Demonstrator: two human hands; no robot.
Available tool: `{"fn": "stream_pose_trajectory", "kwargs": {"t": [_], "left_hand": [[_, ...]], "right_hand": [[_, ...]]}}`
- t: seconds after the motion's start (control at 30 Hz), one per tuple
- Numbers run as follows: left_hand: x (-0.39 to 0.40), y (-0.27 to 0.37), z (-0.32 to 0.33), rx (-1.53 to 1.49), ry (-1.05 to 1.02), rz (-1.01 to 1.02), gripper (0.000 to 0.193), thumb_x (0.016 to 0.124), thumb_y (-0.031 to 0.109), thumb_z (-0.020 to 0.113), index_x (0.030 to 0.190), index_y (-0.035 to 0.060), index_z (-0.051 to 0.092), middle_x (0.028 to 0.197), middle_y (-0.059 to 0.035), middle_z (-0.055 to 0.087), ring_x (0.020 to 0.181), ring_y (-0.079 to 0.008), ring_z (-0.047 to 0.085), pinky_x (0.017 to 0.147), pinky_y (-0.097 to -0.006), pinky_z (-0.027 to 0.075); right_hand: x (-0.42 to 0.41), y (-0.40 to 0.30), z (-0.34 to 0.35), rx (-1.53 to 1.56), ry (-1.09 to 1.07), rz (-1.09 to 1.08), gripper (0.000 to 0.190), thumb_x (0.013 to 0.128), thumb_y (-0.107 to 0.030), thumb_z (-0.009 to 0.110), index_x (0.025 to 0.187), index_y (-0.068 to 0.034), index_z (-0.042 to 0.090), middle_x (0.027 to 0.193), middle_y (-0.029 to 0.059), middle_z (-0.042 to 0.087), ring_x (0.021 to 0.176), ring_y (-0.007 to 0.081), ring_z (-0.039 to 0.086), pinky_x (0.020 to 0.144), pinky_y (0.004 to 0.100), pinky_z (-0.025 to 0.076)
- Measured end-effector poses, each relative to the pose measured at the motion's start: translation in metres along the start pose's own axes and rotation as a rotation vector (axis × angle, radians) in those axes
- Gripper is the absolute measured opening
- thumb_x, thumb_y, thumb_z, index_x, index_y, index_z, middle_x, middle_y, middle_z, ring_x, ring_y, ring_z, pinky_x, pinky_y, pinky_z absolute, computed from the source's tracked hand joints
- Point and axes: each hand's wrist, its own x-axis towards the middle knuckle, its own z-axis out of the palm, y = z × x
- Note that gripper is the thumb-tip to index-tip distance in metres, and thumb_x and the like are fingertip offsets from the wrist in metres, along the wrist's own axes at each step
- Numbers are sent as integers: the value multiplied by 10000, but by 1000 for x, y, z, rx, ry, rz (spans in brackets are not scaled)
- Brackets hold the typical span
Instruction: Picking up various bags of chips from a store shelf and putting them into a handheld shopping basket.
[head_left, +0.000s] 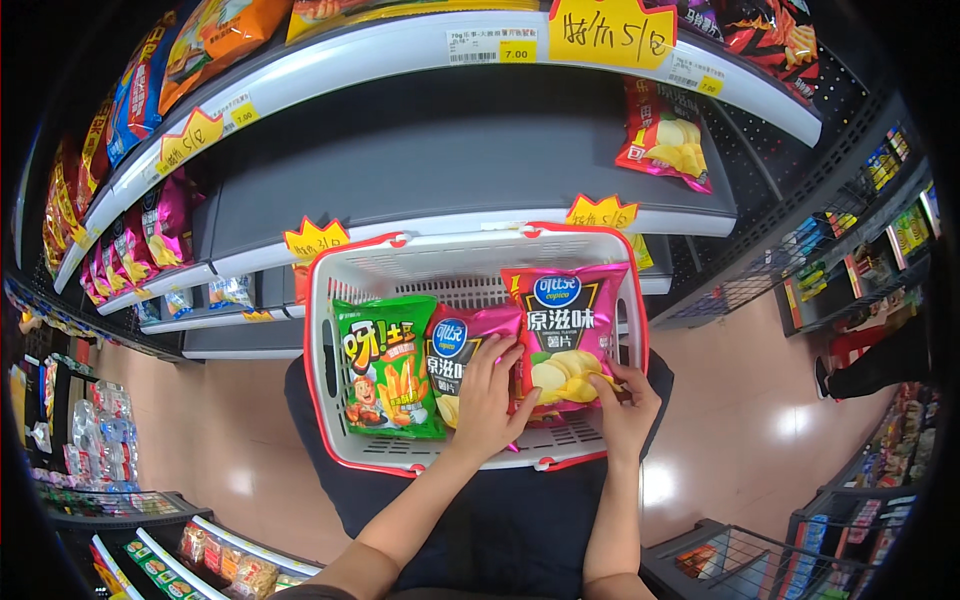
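A white plastic shopping basket (375, 451) with a red rim rests on my lap, holding several snack bags. At its left lies a green bag of potato snacks (390, 412). A magenta Copico potato chip bag (448, 367) lies in the middle, partly covered by my left hand (486, 394). That hand's fingers lie flat over the bag, and its thumb reaches towards the right-hand magenta chip bag (559, 330). My right hand (628, 405) pinches this right-hand bag by its lower right edge. Some magenta wrapping shows beneath the bags.
Ahead stands a grey store shelf (420, 150) with price tags along its edges. One red-and-magenta chip pack (667, 142) sits at its right, several magenta bags (161, 232) at its left. Bottled drinks (105, 435) stand at left. A person's dark-clothed leg (877, 360) shows at right.
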Motion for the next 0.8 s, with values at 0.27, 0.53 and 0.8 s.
{"fn": "stream_pose_trajectory", "kwargs": {"t": [0.27, 0.53, 0.8], "left_hand": [[-7, -6, -6, -239, 91, 21, 513, 724, 212, 588, 1140, -16, 392, 1182, -176, 415, 1147, -332, 356, 959, -400, 261], [-12, -6, -1, -889, 138, -167, 722, 691, 185, 675, 1242, -9, 249, 1162, -158, 422, 1051, -202, 452, 866, -322, 394], [-17, -8, -1, -932, 70, -413, 680, 680, 49, 670, 1235, -9, 282, 1125, -115, 445, 1013, -164, 471, 856, -285, 398]], "right_hand": [[-11, -26, -5, -77, 123, -405, 97, 623, 76, 649, 683, 36, 585, 678, 69, 553, 692, 144, 519, 629, 238, 409], [-33, -3, 8, 287, 65, -319, 149, 591, 111, 644, 714, 42, 598, 738, 84, 565, 778, 182, 533, 682, 257, 418], [-19, 10, 11, 335, -39, -267, 177, 775, -65, 547, 923, 27, 574, 962, 104, 543, 912, 192, 514, 812, 273, 393]]}}
